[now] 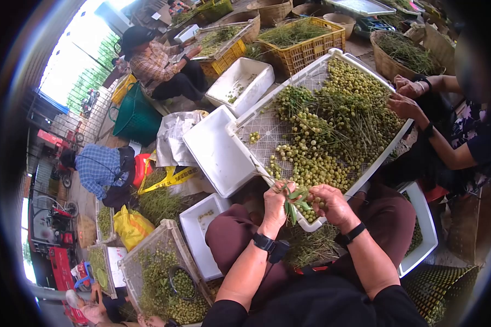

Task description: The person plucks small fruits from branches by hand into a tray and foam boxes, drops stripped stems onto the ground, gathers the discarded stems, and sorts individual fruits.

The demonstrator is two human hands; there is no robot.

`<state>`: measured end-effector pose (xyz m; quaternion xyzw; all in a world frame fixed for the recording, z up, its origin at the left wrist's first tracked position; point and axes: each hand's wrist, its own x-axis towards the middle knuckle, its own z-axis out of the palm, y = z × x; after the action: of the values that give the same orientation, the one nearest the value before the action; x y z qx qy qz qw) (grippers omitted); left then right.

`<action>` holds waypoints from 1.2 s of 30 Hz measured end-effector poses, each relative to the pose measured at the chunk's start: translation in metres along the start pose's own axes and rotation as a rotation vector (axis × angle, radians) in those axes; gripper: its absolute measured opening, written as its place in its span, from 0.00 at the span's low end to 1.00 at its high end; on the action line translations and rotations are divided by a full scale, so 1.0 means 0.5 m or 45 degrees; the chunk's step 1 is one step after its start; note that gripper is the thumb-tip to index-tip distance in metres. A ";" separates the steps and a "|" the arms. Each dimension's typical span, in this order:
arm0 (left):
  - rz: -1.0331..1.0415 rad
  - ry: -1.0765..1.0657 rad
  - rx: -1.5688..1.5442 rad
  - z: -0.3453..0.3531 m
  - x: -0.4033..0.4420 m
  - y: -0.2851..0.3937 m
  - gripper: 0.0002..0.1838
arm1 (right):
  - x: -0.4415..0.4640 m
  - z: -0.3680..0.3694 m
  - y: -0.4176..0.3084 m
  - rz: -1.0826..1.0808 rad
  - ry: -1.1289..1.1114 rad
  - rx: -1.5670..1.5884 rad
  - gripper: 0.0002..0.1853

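Note:
My left hand (276, 206) is closed around the thin stems of a leafy fruit sprig (295, 200), held over the near corner of a white mesh tray (267, 131). Close beside it, my right hand (335, 208) has its fingers pinched on small round yellow-green fruits at the sprig's other side. How many fruits those fingers hold is hidden. Loose fruits (316, 169) and a tangle of stemmed bunches (349, 117) cover much of the tray. Dark bands circle both my wrists. Bare stems (316, 245) lie below, between my knees.
Across the tray's right side, another person's hands (409, 98) work at the fruit. White bins (215, 150) stand to the left, with a second fruit tray (147, 261) lower left. Yellow crates (305, 49) and baskets (403, 52) of stems stand behind. Other people sit further left.

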<state>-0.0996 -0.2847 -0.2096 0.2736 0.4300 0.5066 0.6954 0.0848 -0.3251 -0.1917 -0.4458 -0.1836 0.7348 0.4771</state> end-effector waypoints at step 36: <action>0.196 -0.432 0.770 -0.002 -0.010 -0.009 0.06 | 0.035 -0.014 0.063 -0.140 0.039 -0.061 0.12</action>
<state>-0.0990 -0.2911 -0.2119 0.5789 0.4169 0.3547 0.6044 0.0710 -0.3260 -0.2259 -0.4576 -0.2182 0.6958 0.5087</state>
